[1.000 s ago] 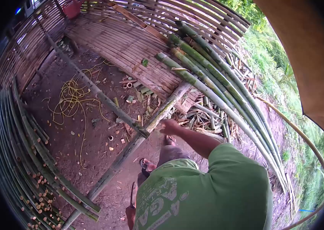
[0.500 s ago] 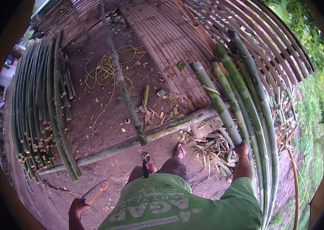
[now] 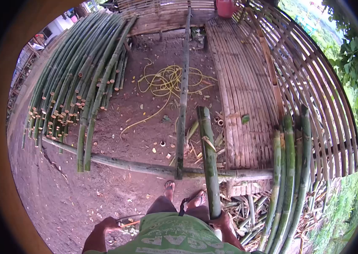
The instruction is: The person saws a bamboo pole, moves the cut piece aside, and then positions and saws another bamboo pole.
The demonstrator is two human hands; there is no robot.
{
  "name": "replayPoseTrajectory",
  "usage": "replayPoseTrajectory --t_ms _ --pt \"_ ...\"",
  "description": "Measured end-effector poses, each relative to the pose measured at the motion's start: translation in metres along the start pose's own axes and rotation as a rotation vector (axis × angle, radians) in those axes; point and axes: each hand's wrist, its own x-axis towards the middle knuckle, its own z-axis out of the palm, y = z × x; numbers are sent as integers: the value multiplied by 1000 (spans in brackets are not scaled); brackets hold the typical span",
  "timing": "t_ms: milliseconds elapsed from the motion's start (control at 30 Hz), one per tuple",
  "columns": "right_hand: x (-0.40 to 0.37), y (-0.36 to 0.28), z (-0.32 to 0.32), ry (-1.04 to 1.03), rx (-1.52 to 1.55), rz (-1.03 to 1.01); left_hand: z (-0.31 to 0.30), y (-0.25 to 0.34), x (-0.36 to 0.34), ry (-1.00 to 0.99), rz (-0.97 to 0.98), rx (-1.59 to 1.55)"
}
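My right hand is closed around the lower end of a thick green bamboo pole. This pole slants up and away from me, crossing over a bamboo pole lying crosswise on the ground. On the left, my left hand grips what looks like a bow saw, with a dark curved frame and an orange strip. The saw hangs low beside my body, apart from the bamboo, and my shirt hides part of it. Several green bamboo poles lean together to the right of my right hand.
A large stack of cut bamboo lies at left. A long pole runs away from me down the middle. Beyond lie a tangled yellow hose, a slatted bamboo platform and a red container. Bamboo scraps litter the ground at right.
The bamboo pole in my right hand has come away from the leaning poles, leftward to in front of me. My left hand, with the saw, is closer to my body. The view has turned.
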Motion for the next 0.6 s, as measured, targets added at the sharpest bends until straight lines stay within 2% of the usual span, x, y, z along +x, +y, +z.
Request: replayPoseTrajectory --t_ms 33,67,100,133,167,200,267,333,367,400,500,567,600 --pt "17 -20 -7 28 -23 -74 -1 4 -2 -35 -24 87" --pt "43 -50 -24 -36 -34 -120 10 -11 11 -25 -11 74" --pt "38 -118 -61 68 -56 -208 19 -24 22 -9 52 144" --pt "84 -145 -71 31 -141 -194 21 -17 10 15 -5 49" --pt "93 -206 -108 71 -100 -280 42 -45 39 62 8 -12" --pt "132 -244 -127 117 11 -337 41 -35 30 36 1 23" --pt "148 -338 -168 595 189 -461 45 -22 14 160 48 49" --pt "161 -405 -208 909 529 -686 48 -27 10 242 83 7" --pt "149 -427 -225 829 648 -744 48 -31 13 261 104 3" --pt "133 -436 -237 750 763 -797 47 -34 16 277 130 2" --pt "72 -394 -230 665 515 -920 34 -28 5 276 126 -21" --pt "65 -319 -199 806 193 -828 20 -26 -4 263 107 -18" --pt "58 -272 -177 747 168 -713 14 -28 -6 260 133 -8"
